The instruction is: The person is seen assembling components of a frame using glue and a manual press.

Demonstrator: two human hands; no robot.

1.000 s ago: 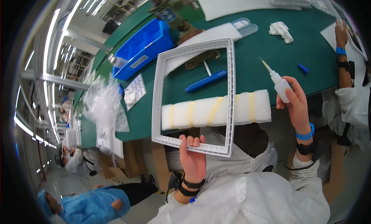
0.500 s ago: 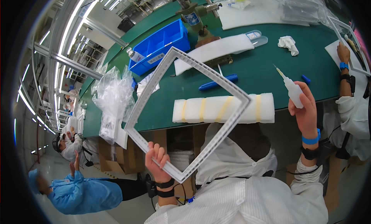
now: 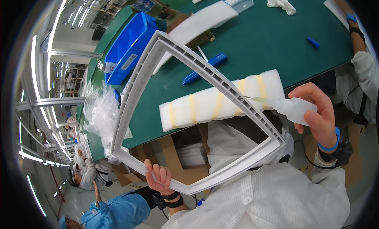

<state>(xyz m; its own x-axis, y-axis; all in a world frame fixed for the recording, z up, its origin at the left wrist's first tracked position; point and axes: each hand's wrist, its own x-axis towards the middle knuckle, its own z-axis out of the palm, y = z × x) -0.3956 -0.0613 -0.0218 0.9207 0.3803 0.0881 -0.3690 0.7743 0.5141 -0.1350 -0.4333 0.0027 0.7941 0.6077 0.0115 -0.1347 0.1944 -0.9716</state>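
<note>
My left hand (image 3: 158, 177) grips a white rectangular plastic frame (image 3: 130, 95) by its lower left side, holding it up tilted in front of me. Slots run along the edges of the frame. Between the thumb and fingers of my right hand (image 3: 319, 114) is a small white squeeze bottle (image 3: 295, 109) with a thin needle tip. That tip points left and reaches the frame's right side; whether it touches cannot be made out. Beyond the frame, at the table's near edge, lies a white foam block (image 3: 205, 107) wrapped with yellowish bands.
On the green table (image 3: 268, 43) are a blue divided bin (image 3: 132, 47), a blue marker (image 3: 205, 69), a blue cap (image 3: 313, 42), crumpled white tissue (image 3: 281, 3) and clear plastic bags (image 3: 98, 114). A co-worker's arm (image 3: 357, 35) is at far right. A person in blue (image 3: 114, 209) is at lower left.
My right hand has brought the bottle left and turned it so its needle meets the frame's right side. The frame has tilted and come closer. The view has turned and shifted.
</note>
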